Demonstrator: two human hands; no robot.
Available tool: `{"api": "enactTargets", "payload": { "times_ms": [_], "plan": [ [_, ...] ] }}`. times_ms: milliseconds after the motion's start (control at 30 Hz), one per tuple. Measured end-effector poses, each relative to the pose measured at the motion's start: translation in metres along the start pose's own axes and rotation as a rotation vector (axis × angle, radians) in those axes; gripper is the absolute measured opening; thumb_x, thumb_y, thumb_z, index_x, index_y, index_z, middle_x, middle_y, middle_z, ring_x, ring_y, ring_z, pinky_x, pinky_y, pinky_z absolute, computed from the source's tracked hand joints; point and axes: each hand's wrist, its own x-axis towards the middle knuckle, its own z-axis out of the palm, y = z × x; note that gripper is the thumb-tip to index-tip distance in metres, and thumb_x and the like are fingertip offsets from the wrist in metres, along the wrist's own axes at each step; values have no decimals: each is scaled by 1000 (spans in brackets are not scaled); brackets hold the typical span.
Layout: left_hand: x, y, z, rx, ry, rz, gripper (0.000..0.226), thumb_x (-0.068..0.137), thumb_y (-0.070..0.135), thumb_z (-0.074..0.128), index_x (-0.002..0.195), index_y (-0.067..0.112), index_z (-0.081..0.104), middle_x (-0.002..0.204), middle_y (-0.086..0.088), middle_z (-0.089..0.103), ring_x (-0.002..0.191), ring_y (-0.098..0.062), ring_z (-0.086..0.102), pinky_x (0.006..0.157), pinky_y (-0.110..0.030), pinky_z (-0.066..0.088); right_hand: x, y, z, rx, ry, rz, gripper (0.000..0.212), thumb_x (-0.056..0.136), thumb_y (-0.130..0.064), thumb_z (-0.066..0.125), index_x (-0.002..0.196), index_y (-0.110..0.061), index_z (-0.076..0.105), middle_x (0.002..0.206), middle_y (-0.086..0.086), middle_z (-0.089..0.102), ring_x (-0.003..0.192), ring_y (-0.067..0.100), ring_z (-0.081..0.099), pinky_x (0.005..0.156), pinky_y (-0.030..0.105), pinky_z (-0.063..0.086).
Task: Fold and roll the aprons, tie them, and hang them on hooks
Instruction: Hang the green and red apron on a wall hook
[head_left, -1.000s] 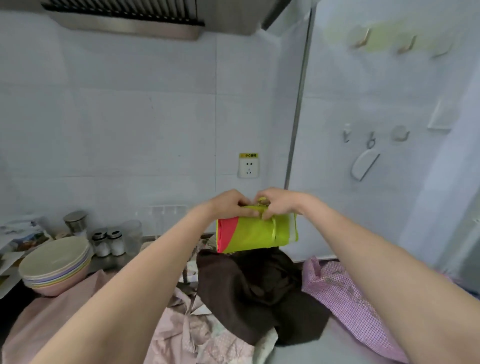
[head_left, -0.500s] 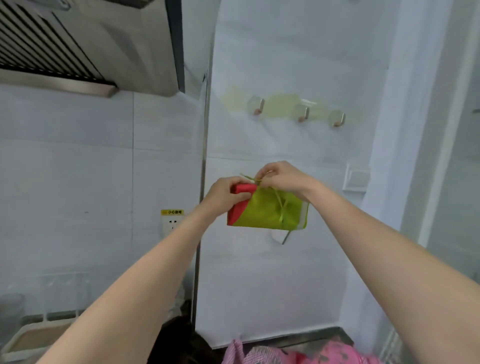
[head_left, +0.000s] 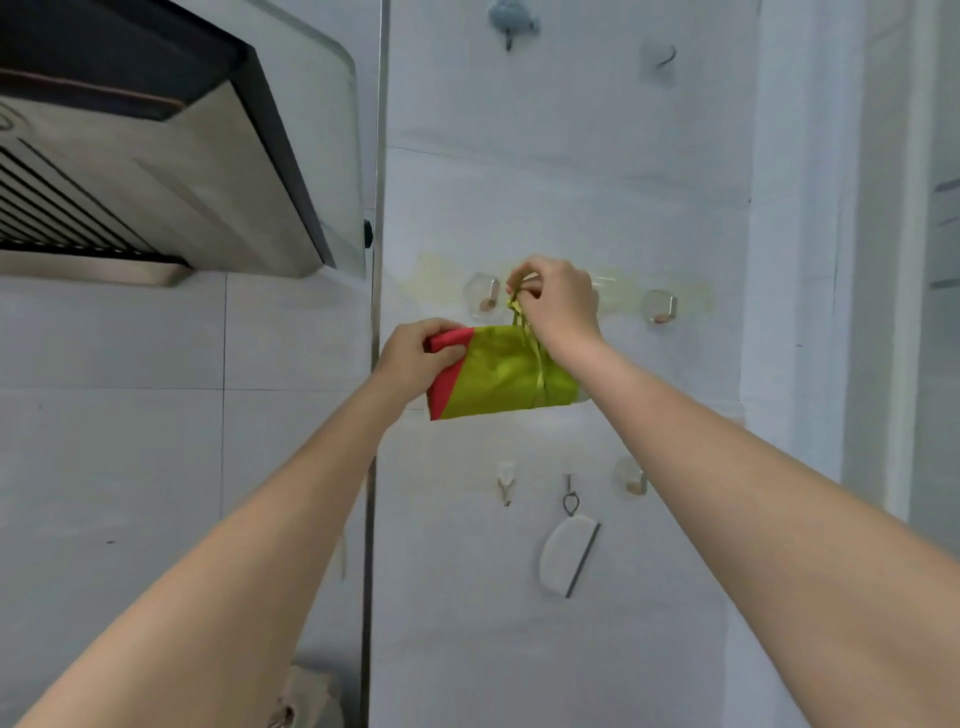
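Note:
A rolled green apron (head_left: 506, 376) with a red end is held up against the white wall, a thin green string tied around it. My left hand (head_left: 421, 358) grips the red end. My right hand (head_left: 558, 301) pinches the string's loop above the roll, right beside a clear wall hook (head_left: 485, 299). Another hook (head_left: 660, 306) of the same row sits to the right. Whatever lies behind my right hand is hidden.
A range hood (head_left: 156, 171) juts out at upper left beside a metal corner strip (head_left: 376, 312). Lower on the wall are small hooks (head_left: 506, 486) and a hanging white scraper (head_left: 569, 558). Two more hooks (head_left: 511, 26) sit near the top.
Both hands have lifted the rolled apron from over the counter up to the row of hooks. The right hand now holds the string loop next to the left hook.

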Motion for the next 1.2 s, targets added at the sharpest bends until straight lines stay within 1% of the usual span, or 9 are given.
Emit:
{"api": "enactTargets", "payload": {
  "times_ms": [233,367,467,533,600,767,933,1067,1200],
  "plan": [
    [27,-17,0,-128,44,-23,26,88,-1,58,111,12,62,85,6,58,78,-7,54,68,-12,47,39,9,30,-97,56,38,40,90,-5,50,129,-14,53,102,9,69,104,26,57,83,27,40],
    [39,-18,0,-154,50,-33,28,89,0,57,114,12,60,84,9,57,76,-2,53,63,-8,46,59,6,35,-21,-20,97,34,84,-7,56,118,-10,57,102,14,68,82,28,65,89,33,48],
    [45,-18,-3,-142,32,-30,27,89,1,58,115,9,61,86,8,58,78,-4,54,64,-9,47,65,-1,27,65,-178,149,25,77,-5,60,101,-6,62,91,15,70,51,19,61,70,35,56],
    [47,-18,-2,-113,36,-39,25,89,3,58,112,12,62,86,7,58,78,-5,54,62,-8,47,64,-6,26,69,-278,179,15,74,-3,62,89,-4,62,80,16,69,50,23,60,54,29,55],
    [48,-16,0,-90,69,-17,24,89,3,58,110,12,63,86,5,58,78,-8,55,63,-8,47,63,-10,28,41,-300,192,11,75,-2,63,74,-9,55,69,10,63,48,21,57,54,27,54],
    [49,-22,-2,85,137,27,20,87,9,59,103,21,64,101,1,60,98,-19,56,88,-31,47,53,-9,34,39,-236,205,31,77,-4,63,60,-15,40,75,8,56,65,28,62,73,36,55],
    [36,-27,1,219,61,54,23,87,6,59,107,13,65,109,-4,65,104,-19,57,87,-22,41,32,6,34,228,-204,254,29,76,-15,75,69,-12,47,93,15,65,75,30,69,75,40,57],
    [27,-33,2,234,60,2,23,88,9,58,110,15,63,109,-5,64,104,-23,57,91,-30,46,17,27,29,41,-202,195,25,89,-21,56,88,2,64,93,14,67,91,29,62,77,35,47],
    [22,-32,4,209,98,-25,22,89,9,57,109,15,63,110,-4,62,106,-23,56,91,-32,46,-1,53,22,-132,-287,216,12,83,-13,53,89,-17,62,108,8,62,114,28,50,94,38,43]
  ]
}}
